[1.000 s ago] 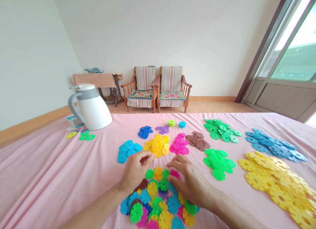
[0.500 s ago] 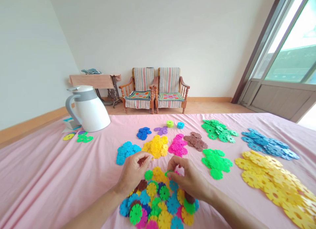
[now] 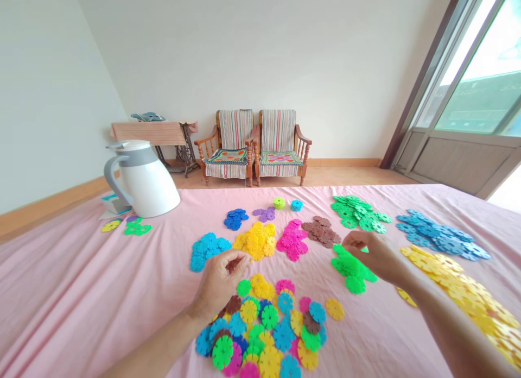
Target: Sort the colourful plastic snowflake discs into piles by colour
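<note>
My left hand (image 3: 223, 275) is closed in a pinch just in front of the yellow disc pile (image 3: 256, 241); whatever may be between its fingertips is too small to make out. Over the bright green pile (image 3: 354, 269), my right hand (image 3: 372, 253) has curled fingers, and their tips hide anything they hold. Between my forearms lies a mixed heap of notched plastic snowflake discs (image 3: 264, 329) in several colours. A lone yellow disc (image 3: 335, 309) rests at its right side. Near my hands are a light blue pile (image 3: 207, 250), a pink pile (image 3: 292, 240) and a brown pile (image 3: 323, 231).
A white jug (image 3: 148, 182) stands at the left with a few discs before it. Farther back are dark blue (image 3: 235, 219), purple (image 3: 264, 214) and green piles (image 3: 358, 212). Large blue (image 3: 439, 234) and yellow piles (image 3: 468, 291) lie right on the pink cloth (image 3: 154, 280).
My right hand has moved from the mixed heap, with a green disc in its fingers, rightward and away to the green pile. My left hand has stayed put.
</note>
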Tool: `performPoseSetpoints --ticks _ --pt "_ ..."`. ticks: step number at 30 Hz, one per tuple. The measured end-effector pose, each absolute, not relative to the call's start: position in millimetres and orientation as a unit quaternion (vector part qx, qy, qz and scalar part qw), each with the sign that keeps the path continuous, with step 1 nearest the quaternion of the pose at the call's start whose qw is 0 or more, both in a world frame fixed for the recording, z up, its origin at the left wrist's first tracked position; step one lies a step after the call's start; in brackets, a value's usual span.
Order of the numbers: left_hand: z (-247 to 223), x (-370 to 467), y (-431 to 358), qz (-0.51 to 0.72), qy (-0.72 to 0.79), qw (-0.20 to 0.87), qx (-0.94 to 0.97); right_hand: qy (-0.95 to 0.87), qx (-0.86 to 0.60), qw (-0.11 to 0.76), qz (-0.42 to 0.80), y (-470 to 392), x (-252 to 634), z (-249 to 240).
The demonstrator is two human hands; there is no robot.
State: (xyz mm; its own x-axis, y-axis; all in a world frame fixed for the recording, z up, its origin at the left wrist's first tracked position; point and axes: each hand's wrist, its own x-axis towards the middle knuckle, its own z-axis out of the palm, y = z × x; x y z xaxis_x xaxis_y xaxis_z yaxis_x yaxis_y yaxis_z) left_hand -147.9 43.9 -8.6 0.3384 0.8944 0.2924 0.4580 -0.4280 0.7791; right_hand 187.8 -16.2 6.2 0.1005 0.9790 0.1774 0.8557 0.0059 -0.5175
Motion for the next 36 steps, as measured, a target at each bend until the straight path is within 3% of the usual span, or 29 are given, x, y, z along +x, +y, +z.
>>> performPoseSetpoints --ticks 3,8,19,21,27,36 --pt "-7.6 -147.3 44.1 0.369 0.451 0.296 0.757 -0.683 -0.661 0.268 0.159 -21.4 160.3 14.6" --pt "-5.8 -148.2 43.8 0.369 0.458 0.285 0.757 -0.770 -0.548 0.166 0.282 -42.1 117.5 25.4" --pt "-8.2 -147.6 44.2 0.371 0.447 0.280 0.764 -0.782 -0.534 0.120 0.298 -43.2 115.1 27.4" --pt "-6.2 -144.8 40.1 0.369 0.429 0.276 0.777 -0.771 -0.529 0.139 0.327 -41.1 112.0 27.9" --pt "3.4 -135.6 15.1 0.327 0.345 0.323 0.818 -0.715 -0.539 0.315 0.315 -38.5 76.9 18.7" --pt "10.5 -140.1 22.2 0.324 0.381 0.335 0.799 -0.685 -0.546 0.361 0.320 -39.7 53.1 9.8"
